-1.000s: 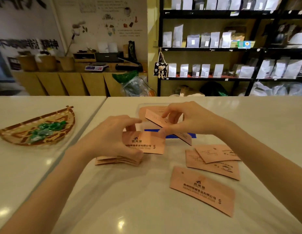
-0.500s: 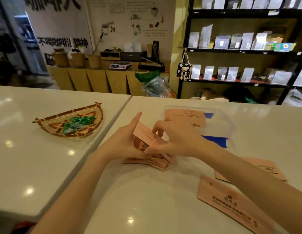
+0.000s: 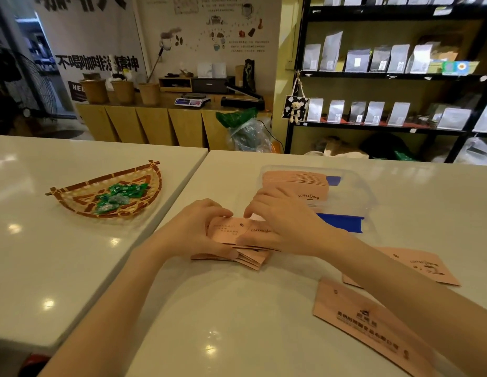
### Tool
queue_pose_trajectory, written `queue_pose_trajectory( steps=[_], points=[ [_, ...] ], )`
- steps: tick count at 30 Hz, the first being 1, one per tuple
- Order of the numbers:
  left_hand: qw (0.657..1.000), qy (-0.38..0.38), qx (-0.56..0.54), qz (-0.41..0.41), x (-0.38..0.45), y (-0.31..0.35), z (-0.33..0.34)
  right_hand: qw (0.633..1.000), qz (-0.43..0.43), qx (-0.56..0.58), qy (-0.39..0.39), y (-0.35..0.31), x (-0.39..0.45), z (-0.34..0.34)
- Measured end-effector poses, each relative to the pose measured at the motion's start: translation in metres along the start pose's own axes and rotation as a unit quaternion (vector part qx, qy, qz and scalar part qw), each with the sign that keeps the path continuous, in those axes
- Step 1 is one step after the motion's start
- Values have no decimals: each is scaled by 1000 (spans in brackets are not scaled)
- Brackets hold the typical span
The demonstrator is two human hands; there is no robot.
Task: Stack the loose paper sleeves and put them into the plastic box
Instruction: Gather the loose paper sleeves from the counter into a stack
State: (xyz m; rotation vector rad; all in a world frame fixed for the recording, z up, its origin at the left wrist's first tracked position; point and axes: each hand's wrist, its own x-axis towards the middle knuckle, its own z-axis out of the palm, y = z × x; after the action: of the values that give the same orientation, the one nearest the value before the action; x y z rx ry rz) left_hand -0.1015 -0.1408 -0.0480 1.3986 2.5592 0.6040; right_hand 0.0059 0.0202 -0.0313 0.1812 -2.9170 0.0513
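Head view: left hand [image 3: 190, 232] and right hand [image 3: 285, 227] both in a closed grip on the sleeve stack [image 3: 236, 240], on the bench just short of the plastic box [image 3: 354, 194]. Loose sleeves [image 3: 356, 314] right of the grip. Likely light, floppy, slippery; best pinched by opposite edges.

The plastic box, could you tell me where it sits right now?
The plastic box sits centre-right on the white table, just beyond the right hand.
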Motion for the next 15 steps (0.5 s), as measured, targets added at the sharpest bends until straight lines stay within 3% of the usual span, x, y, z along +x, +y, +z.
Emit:
queue_pose_trajectory(
  steps=[5, 9, 15],
  points=[
    [999, 20, 33, 17, 7, 22, 0, 995, 18, 82, 49, 17, -23, -19],
    [991, 55, 17, 120, 8, 69, 3, 991, 54, 108, 53, 38, -51, -32],
    [963, -81, 69, 246, 19, 135, 25, 969, 188, 161, 9, 70, -106, -48]
  ],
)
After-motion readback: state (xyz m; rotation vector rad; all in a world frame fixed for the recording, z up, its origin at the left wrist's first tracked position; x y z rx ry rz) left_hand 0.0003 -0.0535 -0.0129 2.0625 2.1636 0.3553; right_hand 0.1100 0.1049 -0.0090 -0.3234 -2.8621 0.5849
